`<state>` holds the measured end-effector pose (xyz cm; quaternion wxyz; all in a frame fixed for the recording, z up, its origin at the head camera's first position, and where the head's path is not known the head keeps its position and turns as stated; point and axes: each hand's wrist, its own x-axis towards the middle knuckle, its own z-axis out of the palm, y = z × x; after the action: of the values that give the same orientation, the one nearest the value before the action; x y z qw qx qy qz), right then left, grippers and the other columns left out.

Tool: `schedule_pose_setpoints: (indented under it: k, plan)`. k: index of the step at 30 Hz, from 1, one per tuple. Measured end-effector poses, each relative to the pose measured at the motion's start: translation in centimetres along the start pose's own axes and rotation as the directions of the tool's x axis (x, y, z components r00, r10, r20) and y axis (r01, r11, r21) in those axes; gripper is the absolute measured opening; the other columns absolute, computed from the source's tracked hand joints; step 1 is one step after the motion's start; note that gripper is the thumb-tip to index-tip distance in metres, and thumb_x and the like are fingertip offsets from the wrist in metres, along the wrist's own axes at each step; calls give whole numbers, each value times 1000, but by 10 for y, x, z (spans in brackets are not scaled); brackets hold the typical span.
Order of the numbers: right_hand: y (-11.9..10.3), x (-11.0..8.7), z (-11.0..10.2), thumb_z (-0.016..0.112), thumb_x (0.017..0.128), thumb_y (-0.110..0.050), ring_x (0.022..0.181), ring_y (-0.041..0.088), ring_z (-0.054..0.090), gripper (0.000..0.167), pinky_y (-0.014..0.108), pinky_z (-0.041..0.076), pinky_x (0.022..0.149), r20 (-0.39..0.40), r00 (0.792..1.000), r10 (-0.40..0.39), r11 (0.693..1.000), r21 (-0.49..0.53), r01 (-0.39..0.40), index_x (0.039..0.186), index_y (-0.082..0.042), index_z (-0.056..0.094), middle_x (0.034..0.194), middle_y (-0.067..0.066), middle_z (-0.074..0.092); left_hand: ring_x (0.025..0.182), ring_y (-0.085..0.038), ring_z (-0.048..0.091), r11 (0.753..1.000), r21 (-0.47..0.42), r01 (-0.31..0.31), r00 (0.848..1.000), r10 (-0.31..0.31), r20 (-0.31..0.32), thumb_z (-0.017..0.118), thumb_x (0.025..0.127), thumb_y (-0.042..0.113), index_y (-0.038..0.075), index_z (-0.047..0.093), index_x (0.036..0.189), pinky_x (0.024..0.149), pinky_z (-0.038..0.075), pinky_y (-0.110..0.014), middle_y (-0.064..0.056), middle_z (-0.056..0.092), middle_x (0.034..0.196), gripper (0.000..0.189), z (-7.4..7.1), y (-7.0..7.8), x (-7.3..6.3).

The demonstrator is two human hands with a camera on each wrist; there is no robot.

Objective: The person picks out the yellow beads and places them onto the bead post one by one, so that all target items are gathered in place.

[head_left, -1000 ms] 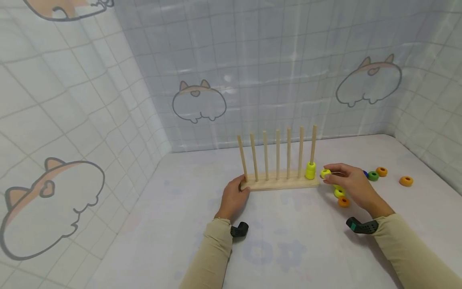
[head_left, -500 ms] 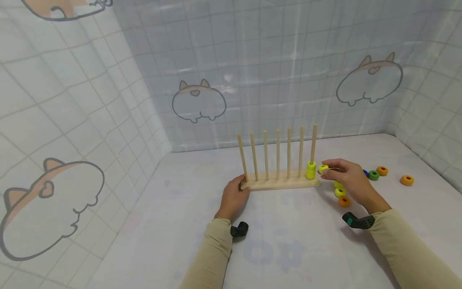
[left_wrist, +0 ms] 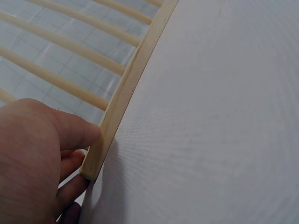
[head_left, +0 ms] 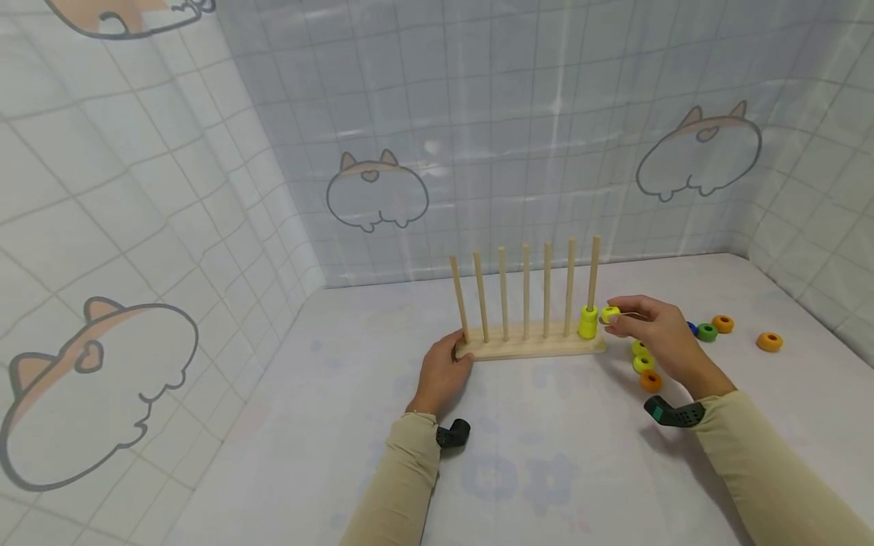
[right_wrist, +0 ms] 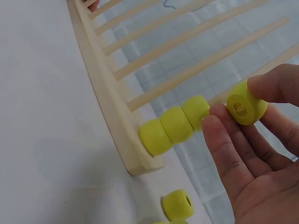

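A wooden peg rack (head_left: 529, 350) stands on the table, with a row of several upright pegs. My left hand (head_left: 442, 375) grips the left end of its base; in the left wrist view the thumb lies on the wood and other fingers reach round the end. Three yellow beads (right_wrist: 176, 124) are stacked on the rightmost peg. Just right of that stack, my right hand (head_left: 658, 337) pinches another yellow bead (right_wrist: 243, 105) between thumb and fingers, off the peg and above the table. Its hole shows in the right wrist view.
Near the right hand lie loose yellow beads (head_left: 643, 364) and an orange bead (head_left: 651, 381). Farther right are a green bead (head_left: 706, 331), a partly hidden blue bead (head_left: 692, 328) and two more orange beads (head_left: 769, 342). A tile-patterned wall sheet (head_left: 492, 152) rises behind the rack.
My right hand has shifted slightly left and up with the yellow bead, closer to the rightmost peg. The left hand and rack have stayed put.
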<state>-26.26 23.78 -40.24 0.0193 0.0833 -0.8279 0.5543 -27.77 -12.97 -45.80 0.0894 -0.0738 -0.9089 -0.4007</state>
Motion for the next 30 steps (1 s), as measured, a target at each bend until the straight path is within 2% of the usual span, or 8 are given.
schedule_pose_setpoints:
  k: [5, 9, 12, 21, 30]
  plan:
    - [-1, 2, 0, 58, 101, -43, 102, 9, 68, 55, 24, 52, 93, -11, 1000, 4, 1000, 3, -4, 142, -6, 51, 130, 15, 61, 132, -28, 50, 1000, -8, -4, 1000, 4, -3, 65, 96, 17, 4, 53, 144, 110, 41, -42, -12, 57, 141, 52, 0, 0, 0]
    - [-1, 4, 1, 60, 101, -40, 102, 8, 69, 54, 16, 50, 89, -21, 1000, -4, 1000, 26, 5, 141, -5, 51, 130, 15, 60, 132, -28, 51, 1000, -4, 2, 1000, -2, -3, 65, 96, 18, 5, 54, 144, 110, 40, -42, -12, 57, 140, 52, 1, -1, 0]
    - [-3, 4, 1, 60, 101, -37, 101, 7, 68, 53, 14, 50, 88, -27, 1000, -7, 998, 56, 8, 141, -4, 51, 132, 15, 58, 132, -28, 51, 1000, 3, 5, 1000, -5, 0, 65, 96, 18, 5, 54, 144, 110, 40, -41, -12, 58, 140, 52, 0, -1, 0]
    - [-5, 7, 1, 60, 102, -30, 99, 5, 69, 50, 13, 49, 89, -31, 999, -27, 995, 96, 30, 141, -1, 50, 131, 16, 56, 131, -29, 52, 1000, -8, -2, 1000, 2, -1, 65, 96, 18, 4, 53, 144, 109, 41, -42, -13, 58, 140, 52, -1, 1, -2]
    - [-8, 9, 0, 62, 101, -28, 97, 8, 70, 48, 16, 52, 86, -62, 997, -54, 993, 102, 60, 139, 0, 52, 123, 9, 62, 131, -28, 51, 1000, 4, -15, 1000, 15, -5, 64, 96, 18, 5, 54, 144, 109, 41, -41, -12, 58, 140, 51, -1, 1, -2]
